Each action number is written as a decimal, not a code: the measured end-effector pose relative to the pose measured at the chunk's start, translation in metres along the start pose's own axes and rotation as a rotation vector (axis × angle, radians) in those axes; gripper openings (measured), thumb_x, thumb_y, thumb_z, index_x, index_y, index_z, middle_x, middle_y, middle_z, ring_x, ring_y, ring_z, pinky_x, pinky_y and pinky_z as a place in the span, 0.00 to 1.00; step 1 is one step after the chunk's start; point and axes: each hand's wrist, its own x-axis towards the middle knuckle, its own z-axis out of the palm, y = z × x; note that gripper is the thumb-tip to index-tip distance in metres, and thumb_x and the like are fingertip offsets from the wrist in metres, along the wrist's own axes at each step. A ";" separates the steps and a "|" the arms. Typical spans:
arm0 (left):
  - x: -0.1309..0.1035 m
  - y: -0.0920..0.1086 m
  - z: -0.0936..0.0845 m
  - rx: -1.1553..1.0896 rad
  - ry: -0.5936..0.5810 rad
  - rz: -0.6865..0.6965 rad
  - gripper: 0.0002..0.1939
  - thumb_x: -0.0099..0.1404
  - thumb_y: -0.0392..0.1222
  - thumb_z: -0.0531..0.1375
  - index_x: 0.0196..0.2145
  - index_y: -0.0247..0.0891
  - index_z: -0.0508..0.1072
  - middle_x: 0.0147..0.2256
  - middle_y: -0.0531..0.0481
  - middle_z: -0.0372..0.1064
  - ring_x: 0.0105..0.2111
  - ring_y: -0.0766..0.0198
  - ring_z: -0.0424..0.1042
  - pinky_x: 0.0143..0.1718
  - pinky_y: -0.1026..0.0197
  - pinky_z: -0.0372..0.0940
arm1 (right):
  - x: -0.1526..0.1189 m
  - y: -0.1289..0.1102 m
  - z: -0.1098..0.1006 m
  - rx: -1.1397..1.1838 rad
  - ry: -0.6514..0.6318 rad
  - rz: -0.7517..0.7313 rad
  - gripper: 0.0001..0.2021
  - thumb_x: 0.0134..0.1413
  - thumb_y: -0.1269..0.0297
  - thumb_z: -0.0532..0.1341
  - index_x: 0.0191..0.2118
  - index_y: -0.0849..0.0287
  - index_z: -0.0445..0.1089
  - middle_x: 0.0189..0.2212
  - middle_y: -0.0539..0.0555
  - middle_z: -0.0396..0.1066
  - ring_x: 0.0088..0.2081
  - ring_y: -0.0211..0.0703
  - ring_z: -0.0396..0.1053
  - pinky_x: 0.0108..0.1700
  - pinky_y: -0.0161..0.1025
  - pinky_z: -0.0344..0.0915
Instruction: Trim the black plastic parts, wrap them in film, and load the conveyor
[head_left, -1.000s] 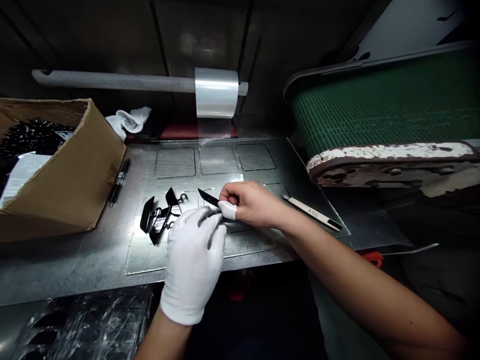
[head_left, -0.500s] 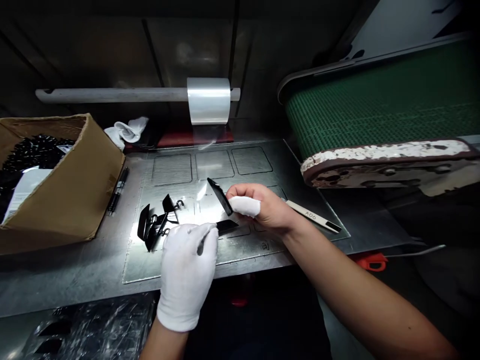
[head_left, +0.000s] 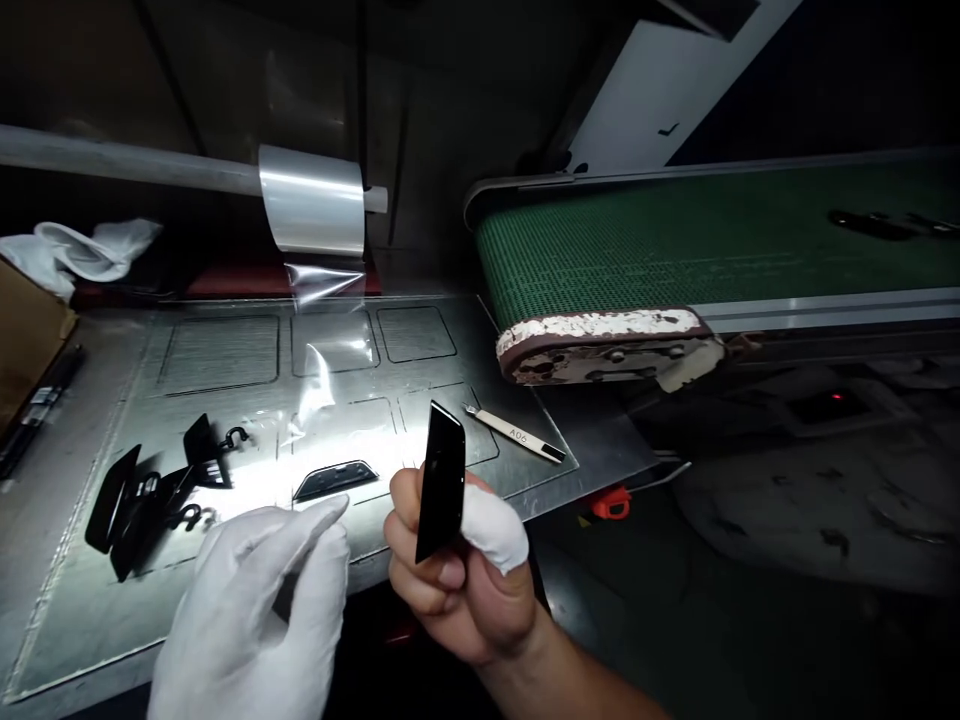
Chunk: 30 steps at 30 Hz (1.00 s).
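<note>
My right hand (head_left: 465, 580), bare but for a white cover on one finger, grips a glossy black plastic piece (head_left: 442, 480) upright, its broad face turned towards me. Over the front of the clear sheet (head_left: 82, 620) is my left hand (head_left: 255, 610) in a white glove, empty, with thumb and forefinger slightly apart. Just beyond its fingertips a similar black piece (head_left: 336, 481) lies flat. Left of that rest several black parts with hooks (head_left: 161, 495), in a loose cluster. A pale craft knife (head_left: 517, 432) marked A06 lies right of my right hand.
A roll of clear film (head_left: 315, 200) hangs on a bar (head_left: 187, 172) at the back. The green conveyor belt (head_left: 615, 250) juts in at right, carrying dark parts (head_left: 874, 225). A cardboard box (head_left: 30, 320), pens (head_left: 37, 410) and white cloth (head_left: 86, 250) stand left; an orange-red handle (head_left: 611, 503) sits below the table edge.
The view has swung right. My right hand has drawn the black piece closer and turned its face to me. My left hand has come off the other piece, leaving it on the sheet.
</note>
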 end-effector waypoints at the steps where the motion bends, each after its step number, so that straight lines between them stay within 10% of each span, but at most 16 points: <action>1: -0.001 0.001 0.000 0.002 -0.014 0.006 0.09 0.70 0.51 0.61 0.42 0.50 0.81 0.40 0.51 0.74 0.42 0.52 0.72 0.47 0.51 0.60 | -0.001 0.000 -0.002 -0.007 0.005 -0.008 0.16 0.64 0.56 0.67 0.32 0.60 0.63 0.28 0.44 0.53 0.21 0.26 0.42 0.18 0.23 0.44; 30: -0.005 -0.033 -0.001 0.099 -0.149 -0.025 0.10 0.70 0.57 0.59 0.40 0.56 0.80 0.40 0.56 0.76 0.40 0.54 0.74 0.41 0.53 0.61 | -0.006 -0.001 -0.006 0.039 -0.042 0.002 0.11 0.63 0.63 0.67 0.31 0.61 0.69 0.24 0.44 0.52 0.19 0.25 0.43 0.16 0.23 0.44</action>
